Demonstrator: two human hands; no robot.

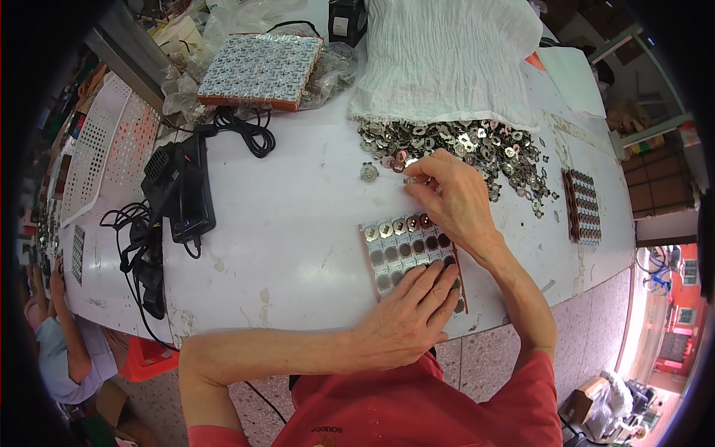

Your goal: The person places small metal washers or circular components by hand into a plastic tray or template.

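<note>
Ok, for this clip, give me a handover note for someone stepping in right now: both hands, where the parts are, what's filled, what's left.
Left hand: flat on the near end of the brown hole tray, steadying it, holding nothing.
Right hand: fingertips pinch a small metal piece at the near edge of the pile of metal pieces, beside the white bag.
Done: the far row of the tray holds about four pieces.
Left: the rows behind it show dark open holes; some are hidden under the left hand.
One loose piece lies apart on the table. A second filled tray sits to the right.
</note>
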